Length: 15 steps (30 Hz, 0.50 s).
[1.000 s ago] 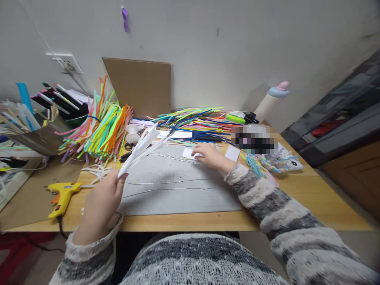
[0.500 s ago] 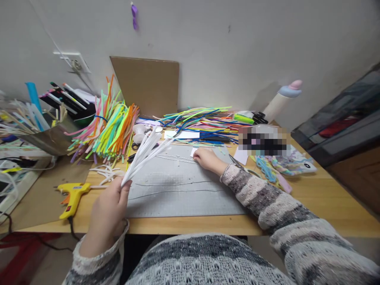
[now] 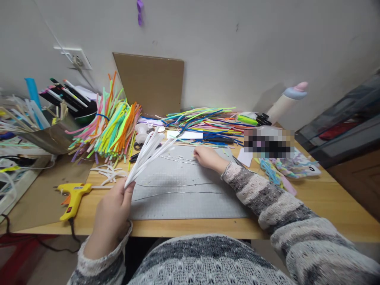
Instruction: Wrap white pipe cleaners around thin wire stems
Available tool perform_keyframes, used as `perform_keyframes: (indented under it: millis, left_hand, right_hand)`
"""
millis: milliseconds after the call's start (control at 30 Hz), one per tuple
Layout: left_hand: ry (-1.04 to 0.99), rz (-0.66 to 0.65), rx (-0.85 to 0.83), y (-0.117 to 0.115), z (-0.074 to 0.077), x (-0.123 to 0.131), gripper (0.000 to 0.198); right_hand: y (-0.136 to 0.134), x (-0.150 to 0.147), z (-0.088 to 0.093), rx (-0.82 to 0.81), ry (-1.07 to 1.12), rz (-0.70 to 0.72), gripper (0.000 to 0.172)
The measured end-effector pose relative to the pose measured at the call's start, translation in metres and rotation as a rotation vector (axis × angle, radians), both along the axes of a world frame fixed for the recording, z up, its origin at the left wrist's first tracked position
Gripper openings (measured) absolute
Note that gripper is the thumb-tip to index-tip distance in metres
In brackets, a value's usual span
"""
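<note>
1. The person's left hand (image 3: 114,208), nearest of the two, is closed around the lower ends of some white stems (image 3: 148,156), whose free ends fan out up and away over the mat (image 3: 178,208)
2. The mat lies on the table (image 3: 190,228) near its front edge, with two thin wires (image 3: 192,192) running across it
3. Left of that hand lies a yellow glue gun (image 3: 75,194), nose to the left; white scraps (image 3: 109,173) lie just beyond
4. The right hand (image 3: 209,158) is at the mat's far part, fingers curled in, beside other wires (image 3: 178,159); one cannot tell whether it grips anything
5. Right of it, past the cuff, lies a white card (image 3: 245,156)
6. Farther left, a blue tie (image 3: 102,117) binds a multicoloured bundle (image 3: 114,132)
7. At the back, a loose coloured heap (image 3: 204,122) lies before the wall (image 3: 213,47), and cardboard (image 3: 151,83) leans there
</note>
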<state>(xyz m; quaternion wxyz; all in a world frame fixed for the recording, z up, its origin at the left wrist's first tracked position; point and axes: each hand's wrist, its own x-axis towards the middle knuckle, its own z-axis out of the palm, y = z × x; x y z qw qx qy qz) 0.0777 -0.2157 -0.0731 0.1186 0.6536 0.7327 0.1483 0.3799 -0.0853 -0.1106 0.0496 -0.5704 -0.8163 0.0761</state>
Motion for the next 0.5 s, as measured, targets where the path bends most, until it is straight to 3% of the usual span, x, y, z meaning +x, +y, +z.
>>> perform_keyframes:
  millis: [233,500]
  left_hand:
    - [-0.035,-0.003,0.028,-0.001,0.0,0.0,0.032]
    - [-0.034,0.008,0.024,-0.004,-0.003,-0.008,0.032]
  right_hand:
    - [0.022,-0.045,-0.003,-0.053,0.03,-0.024,0.02]
    - [0.025,-0.053,-0.01,-0.075,0.022,-0.009,0.02]
